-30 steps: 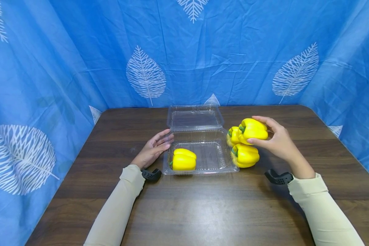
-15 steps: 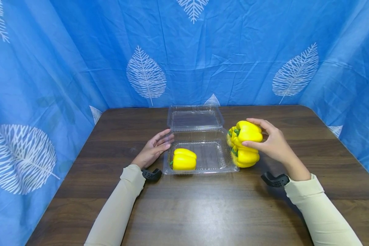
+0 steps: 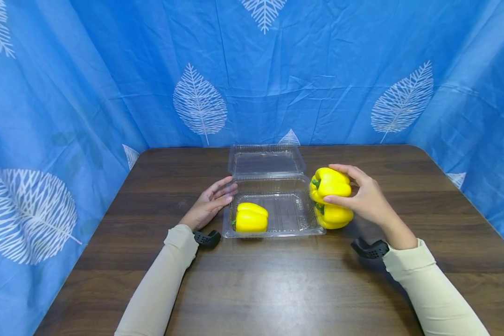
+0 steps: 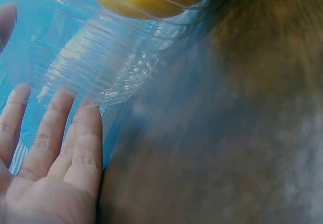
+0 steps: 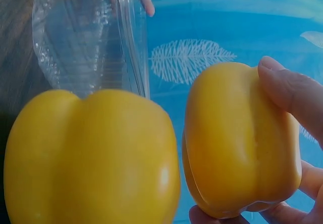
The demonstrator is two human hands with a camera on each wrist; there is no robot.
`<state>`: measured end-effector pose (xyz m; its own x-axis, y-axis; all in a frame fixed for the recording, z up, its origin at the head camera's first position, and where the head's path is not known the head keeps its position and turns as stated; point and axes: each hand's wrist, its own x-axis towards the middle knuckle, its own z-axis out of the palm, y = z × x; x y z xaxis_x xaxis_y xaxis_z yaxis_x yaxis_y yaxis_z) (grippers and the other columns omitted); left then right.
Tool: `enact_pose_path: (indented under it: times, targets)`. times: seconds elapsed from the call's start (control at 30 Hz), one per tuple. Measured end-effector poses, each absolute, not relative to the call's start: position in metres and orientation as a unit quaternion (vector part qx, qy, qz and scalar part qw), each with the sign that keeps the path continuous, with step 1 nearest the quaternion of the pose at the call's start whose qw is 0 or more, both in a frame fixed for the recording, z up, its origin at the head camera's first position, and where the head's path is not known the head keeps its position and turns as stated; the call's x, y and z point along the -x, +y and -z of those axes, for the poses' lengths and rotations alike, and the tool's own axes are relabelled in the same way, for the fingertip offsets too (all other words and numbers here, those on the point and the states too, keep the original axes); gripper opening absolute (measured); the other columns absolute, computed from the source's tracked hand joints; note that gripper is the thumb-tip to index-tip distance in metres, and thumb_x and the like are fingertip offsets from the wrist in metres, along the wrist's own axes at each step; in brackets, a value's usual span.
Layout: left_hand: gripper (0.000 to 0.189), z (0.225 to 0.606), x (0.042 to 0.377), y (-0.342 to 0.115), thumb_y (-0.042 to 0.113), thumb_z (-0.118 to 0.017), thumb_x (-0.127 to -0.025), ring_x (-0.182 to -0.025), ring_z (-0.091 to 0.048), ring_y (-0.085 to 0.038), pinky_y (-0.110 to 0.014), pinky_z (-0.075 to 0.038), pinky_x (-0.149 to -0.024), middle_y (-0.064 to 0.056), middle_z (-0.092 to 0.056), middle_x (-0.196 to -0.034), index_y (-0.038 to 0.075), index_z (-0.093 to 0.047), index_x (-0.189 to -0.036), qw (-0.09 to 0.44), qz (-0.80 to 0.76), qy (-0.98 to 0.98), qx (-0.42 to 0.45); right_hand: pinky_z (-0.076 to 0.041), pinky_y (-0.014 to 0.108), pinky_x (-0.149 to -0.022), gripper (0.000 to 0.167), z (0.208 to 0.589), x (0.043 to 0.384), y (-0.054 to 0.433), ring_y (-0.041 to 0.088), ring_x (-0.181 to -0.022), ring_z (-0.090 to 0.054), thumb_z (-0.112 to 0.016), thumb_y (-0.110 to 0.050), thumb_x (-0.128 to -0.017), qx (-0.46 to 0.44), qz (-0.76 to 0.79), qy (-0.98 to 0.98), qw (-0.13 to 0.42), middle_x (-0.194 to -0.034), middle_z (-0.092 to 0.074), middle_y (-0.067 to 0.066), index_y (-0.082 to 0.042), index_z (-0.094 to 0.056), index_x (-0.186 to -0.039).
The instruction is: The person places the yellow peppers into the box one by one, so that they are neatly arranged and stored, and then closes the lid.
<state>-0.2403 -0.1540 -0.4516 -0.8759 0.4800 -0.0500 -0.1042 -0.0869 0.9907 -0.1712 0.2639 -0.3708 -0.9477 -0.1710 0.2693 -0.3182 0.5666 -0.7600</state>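
Note:
My right hand (image 3: 367,198) grips a yellow bell pepper (image 3: 331,183) between thumb and fingers, at the right side of a clear plastic clamshell container (image 3: 291,212). Just in front of the held pepper, a second yellow bell pepper (image 3: 337,218) sits by the container's right wall; it looms large as the near pepper (image 5: 91,158) in the right wrist view. A third pepper behind is now hidden. Inside the container, a yellow bell pepper (image 3: 251,218) lies at the front left. With fingers extended, my left hand (image 3: 207,205) touches the container's left wall; its fingers (image 4: 87,138) reach the ribbed plastic.
The container's lid (image 3: 266,160) lies folded back behind its base. All of this stands on a dark wooden table (image 3: 252,289). A blue curtain (image 3: 319,93) with white leaf prints hangs along the back and sides.
My right hand has carried the bell pepper left and slightly down towards the container, covering the pepper behind it from the head view. The left hand has stayed in place.

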Motion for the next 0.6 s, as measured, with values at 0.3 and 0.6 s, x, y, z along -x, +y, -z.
enact_pose_path:
  times: [0.3,0.6]
  targets:
    - [0.068,0.454,0.239,-0.155,0.003,-0.056,-0.109,-0.160,-0.034,-0.037,-0.043,-0.032,-0.128,-0.021,-0.034,-0.173,0.007,-0.027,-0.171,0.198,-0.725,0.644,-0.145,-0.053,0.016,-0.083,0.075,0.373,0.173,0.255,0.030,-0.112,-0.059,-0.089,-0.011,-0.089,-0.143,-0.444,-0.881,0.074,-0.147,-0.058,0.020,-0.005,-0.055,-0.155]
    - [0.068,0.451,0.240,-0.154,0.004,-0.057,-0.109,-0.159,-0.035,-0.037,-0.042,-0.035,-0.127,-0.020,-0.036,-0.173,0.008,-0.028,-0.171,0.196,-0.723,0.647,-0.144,-0.055,0.018,-0.083,0.074,0.372,0.174,0.247,0.033,-0.111,-0.059,-0.090,-0.011,-0.088,-0.147,-0.445,-0.881,0.069,-0.144,-0.059,0.020,-0.004,-0.056,-0.154]
